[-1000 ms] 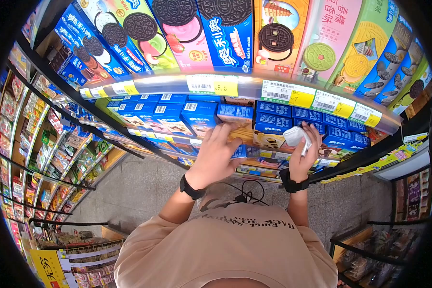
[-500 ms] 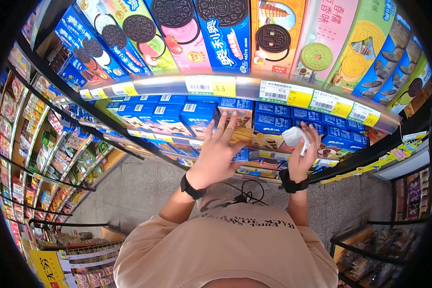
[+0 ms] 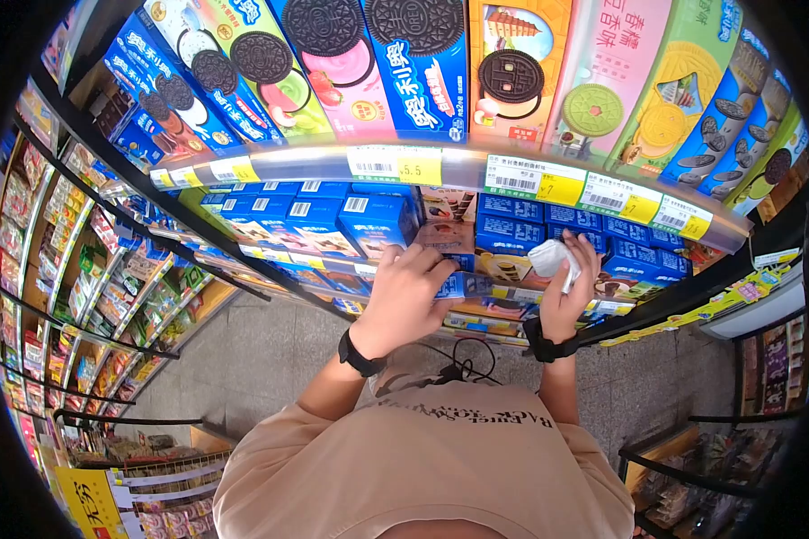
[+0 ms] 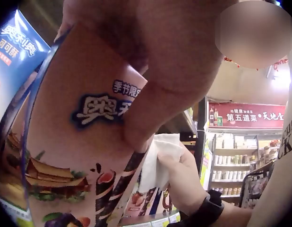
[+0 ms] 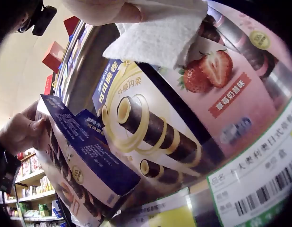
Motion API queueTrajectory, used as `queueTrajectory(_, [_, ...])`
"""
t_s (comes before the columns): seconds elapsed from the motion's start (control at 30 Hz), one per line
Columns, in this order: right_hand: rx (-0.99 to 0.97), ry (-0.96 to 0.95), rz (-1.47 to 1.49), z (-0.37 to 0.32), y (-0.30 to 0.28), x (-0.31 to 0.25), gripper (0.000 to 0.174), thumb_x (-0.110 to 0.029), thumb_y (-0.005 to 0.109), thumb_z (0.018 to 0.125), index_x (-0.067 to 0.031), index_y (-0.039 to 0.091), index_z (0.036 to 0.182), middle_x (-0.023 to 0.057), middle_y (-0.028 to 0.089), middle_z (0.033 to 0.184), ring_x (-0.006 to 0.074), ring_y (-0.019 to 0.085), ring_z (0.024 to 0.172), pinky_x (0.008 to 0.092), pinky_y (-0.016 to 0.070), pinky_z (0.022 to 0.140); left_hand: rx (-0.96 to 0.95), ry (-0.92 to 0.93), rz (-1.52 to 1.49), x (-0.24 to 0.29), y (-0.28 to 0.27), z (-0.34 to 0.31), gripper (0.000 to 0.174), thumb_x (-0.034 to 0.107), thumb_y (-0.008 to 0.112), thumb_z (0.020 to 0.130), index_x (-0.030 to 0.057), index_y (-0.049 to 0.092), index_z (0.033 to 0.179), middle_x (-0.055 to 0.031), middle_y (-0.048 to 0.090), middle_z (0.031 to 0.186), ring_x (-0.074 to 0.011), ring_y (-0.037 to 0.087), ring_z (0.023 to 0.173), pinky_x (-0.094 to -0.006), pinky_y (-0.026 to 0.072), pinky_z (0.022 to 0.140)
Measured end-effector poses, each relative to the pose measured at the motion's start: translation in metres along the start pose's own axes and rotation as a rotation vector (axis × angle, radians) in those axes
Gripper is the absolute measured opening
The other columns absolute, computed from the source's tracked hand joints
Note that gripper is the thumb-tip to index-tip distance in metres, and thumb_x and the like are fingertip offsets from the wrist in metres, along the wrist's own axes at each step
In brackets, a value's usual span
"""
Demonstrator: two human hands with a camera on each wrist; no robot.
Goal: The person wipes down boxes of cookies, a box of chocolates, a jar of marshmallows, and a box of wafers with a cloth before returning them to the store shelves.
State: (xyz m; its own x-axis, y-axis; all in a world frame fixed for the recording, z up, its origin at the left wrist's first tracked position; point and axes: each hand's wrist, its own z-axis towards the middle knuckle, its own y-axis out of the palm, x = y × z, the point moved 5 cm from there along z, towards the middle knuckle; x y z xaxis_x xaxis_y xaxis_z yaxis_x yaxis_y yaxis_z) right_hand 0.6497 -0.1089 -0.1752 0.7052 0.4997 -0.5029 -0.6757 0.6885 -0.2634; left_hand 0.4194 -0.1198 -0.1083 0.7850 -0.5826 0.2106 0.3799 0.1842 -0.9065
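Note:
My left hand (image 3: 407, 292) grips a pink and blue Oreo wafer roll box (image 4: 65, 156), its thumb across the printed front. In the right wrist view this box (image 5: 96, 156) leans out from the shelf front, beside the other boxes. A folded white cloth (image 3: 548, 258) is pinched in my right hand (image 3: 568, 287). That cloth (image 5: 160, 40) hangs over the upper part of a cream wafer roll box (image 5: 150, 127) and a pink strawberry box (image 5: 221, 94), both upright on the shelf.
Blue-topped biscuit boxes (image 3: 373, 216) stand in rows on both sides of the hands. Above them runs a shelf edge with price tags (image 3: 395, 163), and larger Oreo boxes (image 3: 422, 81) stand over it. More snack shelves (image 3: 90, 269) line the left.
My left fingers spread straight over the box half a second ago and now curl round it. The box has tipped outward, uncovering a pink box behind. The right hand stays almost still.

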Motion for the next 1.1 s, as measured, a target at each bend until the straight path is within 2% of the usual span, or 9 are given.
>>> queueTrajectory(0.13, [0.008,-0.011,0.008,0.000,0.000,-0.001,0.027,0.004,0.050,0.088,-0.0014,0.059,0.112,0.0092,0.065,0.119,0.0305,0.052,0.122,0.0489,0.0289,0.107,0.000,-0.027,-0.077,-0.005,0.007,-0.003,0.039,0.023,0.079,0.065,0.0069,0.067,0.098,-0.0113,0.065,0.095,-0.0272,0.060,0.096,-0.0444,0.0449,0.076])
queueTrajectory(0.23, [0.009,-0.016,0.003,-0.001,0.000,-0.001,0.027,0.004,0.050,0.088,-0.0014,0.059,0.113,0.0092,0.065,0.120,0.0306,0.052,0.122,0.0490,0.0291,0.107,-0.129,-0.157,-0.097,-0.007,0.012,-0.004,0.039,0.022,0.079,0.065,0.0067,0.067,0.099,-0.0191,0.062,0.114,-0.0330,0.058,0.108,-0.0470,0.0476,0.079])
queueTrajectory(0.33, [0.004,-0.016,-0.011,0.000,-0.001,-0.001,0.028,0.004,0.050,0.087,-0.0013,0.059,0.113,0.0094,0.065,0.120,0.0308,0.052,0.122,0.0492,0.0295,0.106,0.035,0.045,0.089,0.004,-0.004,-0.001,0.039,0.023,0.079,0.065,0.0065,0.067,0.099,-0.0263,0.049,0.134,-0.0390,0.051,0.121,-0.0477,0.0453,0.091])
queueTrajectory(0.43, [0.002,-0.009,-0.016,0.000,-0.001,-0.002,0.027,0.004,0.051,0.087,-0.0012,0.059,0.113,0.0097,0.065,0.120,0.0311,0.053,0.122,0.0494,0.0300,0.106,0.039,0.060,0.058,0.001,0.000,0.001,0.040,0.023,0.080,0.065,0.0064,0.067,0.098,-0.0262,0.033,0.148,-0.0423,0.041,0.132,-0.0480,0.0407,0.100])
queueTrajectory(0.53, [0.009,-0.009,0.001,0.000,0.000,-0.001,0.027,0.004,0.051,0.087,-0.0009,0.059,0.112,0.0101,0.065,0.119,0.0316,0.053,0.121,0.0495,0.0304,0.106,0.013,0.030,0.040,-0.005,0.003,0.002,0.039,0.024,0.080,0.064,0.0071,0.068,0.098,-0.0238,0.032,0.149,-0.0396,0.035,0.136,-0.0503,0.0362,0.103])
queueTrajectory(0.73, [0.008,-0.024,-0.003,0.001,0.000,-0.003,0.026,0.004,0.051,0.088,-0.0002,0.059,0.112,0.0111,0.066,0.118,0.0325,0.053,0.121,0.0496,0.0310,0.105,0.052,0.030,0.072,0.000,-0.012,0.012,0.036,0.026,0.080,0.065,0.0077,0.070,0.094,-0.0199,0.030,0.150,-0.0395,0.029,0.138,-0.0558,0.0277,0.107])
queueTrajectory(0.93, [-0.003,-0.004,-0.008,0.003,-0.001,-0.005,0.026,0.004,0.051,0.087,-0.0002,0.061,0.110,0.0114,0.066,0.118,0.0319,0.053,0.121,0.0486,0.0308,0.105,-0.057,0.097,0.087,-0.003,0.004,0.011,0.038,0.022,0.079,0.061,0.0102,0.072,0.097,-0.0149,0.048,0.125,-0.0316,0.044,0.121,-0.0561,0.0264,0.107])
queueTrajectory(1.03, [-0.038,0.026,-0.030,0.012,-0.007,-0.012,0.026,0.004,0.052,0.086,0.0000,0.064,0.109,0.0120,0.066,0.117,0.0317,0.054,0.119,0.0471,0.0316,0.105,-0.074,0.119,0.158,0.000,0.005,0.009,0.044,0.021,0.080,0.060,0.0143,0.072,0.103,-0.0103,0.050,0.122,-0.0285,0.047,0.117,-0.0542,0.0262,0.108])
queueTrajectory(1.1, [-0.050,0.033,-0.050,0.020,-0.011,-0.017,0.027,0.005,0.052,0.085,0.0009,0.065,0.108,0.0131,0.066,0.117,0.0315,0.056,0.117,0.0449,0.0339,0.104,-0.015,0.131,0.121,0.004,-0.006,0.007,0.047,0.017,0.079,0.057,0.0144,0.072,0.104,-0.0106,0.050,0.122,-0.0296,0.048,0.114,-0.0513,0.0314,0.105])
